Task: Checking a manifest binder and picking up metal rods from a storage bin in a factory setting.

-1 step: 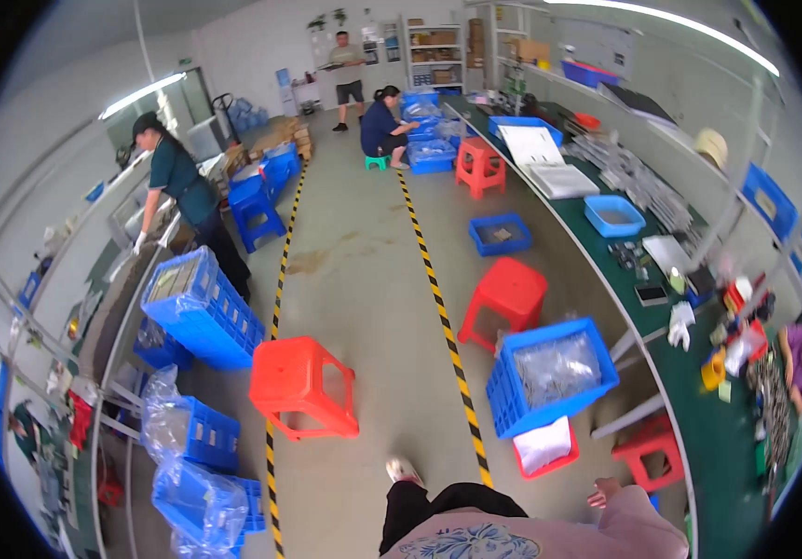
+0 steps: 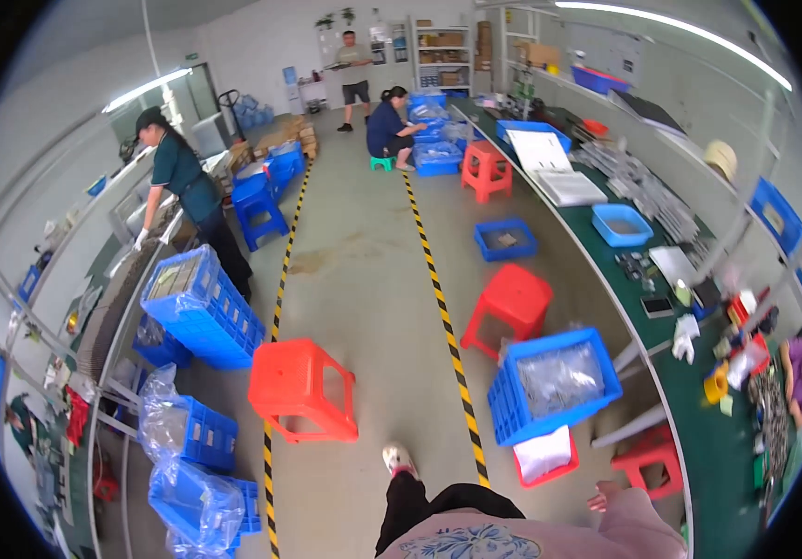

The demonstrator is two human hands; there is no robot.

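My right hand [image 2: 606, 496] hangs low at my side, past the end of a pink sleeve [image 2: 638, 526]. Its fingers are loosely bent and apart, with nothing seen in them. Nearest to it are a red tray [image 2: 564, 470] with white sheet material inside and a red stool [image 2: 651, 461] under the green-topped bench [image 2: 713, 419]. Just beyond the tray, a blue crate [image 2: 513, 415] holds parts in clear plastic [image 2: 564, 377]. My left hand is out of the picture. One of my feet, in a light shoe [image 2: 399, 459], shows on the floor.
Black-and-yellow floor lines [image 2: 452, 368] edge the walkway. A red stool [image 2: 300, 382] stands across the left line, with stacked blue crates [image 2: 210, 317] beyond it. Another red stool [image 2: 513, 298] is at the right. People work along the left bench [image 2: 126, 326], on a low seat ahead, and farther back.
The view has shifted slightly, and my light shoe sits a little higher in the picture. My right hand still hangs at my side.
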